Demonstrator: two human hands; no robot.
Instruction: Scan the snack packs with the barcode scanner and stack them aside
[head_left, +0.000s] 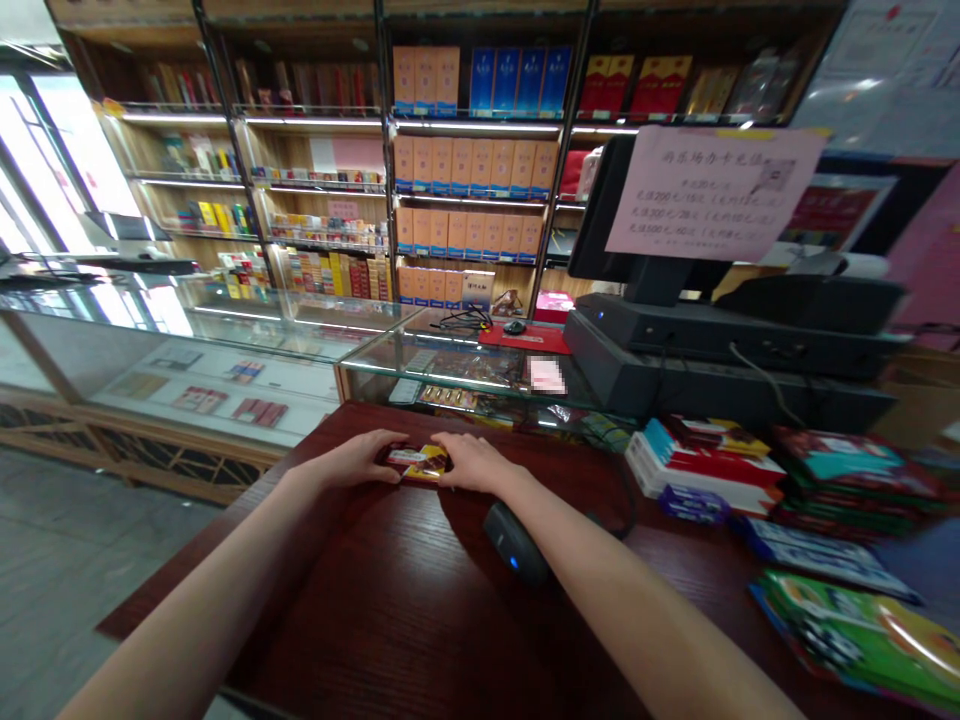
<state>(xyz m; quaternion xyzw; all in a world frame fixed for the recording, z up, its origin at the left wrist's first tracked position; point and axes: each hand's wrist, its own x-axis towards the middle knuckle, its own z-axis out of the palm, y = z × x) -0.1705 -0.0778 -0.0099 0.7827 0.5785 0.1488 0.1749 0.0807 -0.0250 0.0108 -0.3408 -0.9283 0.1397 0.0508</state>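
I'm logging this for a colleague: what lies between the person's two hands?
In the head view, a red-and-yellow packet lies on the table between the left hand and right hand.

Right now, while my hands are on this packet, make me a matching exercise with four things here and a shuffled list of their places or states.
1. Packet
2. Scanner
3. Mouse
4. Pink paper sign

A. On the red mat
B. On the monitor
C. Between left hand and right hand
D. Showing a blue light

Pairs: 1-C, 2-D, 3-A, 4-B
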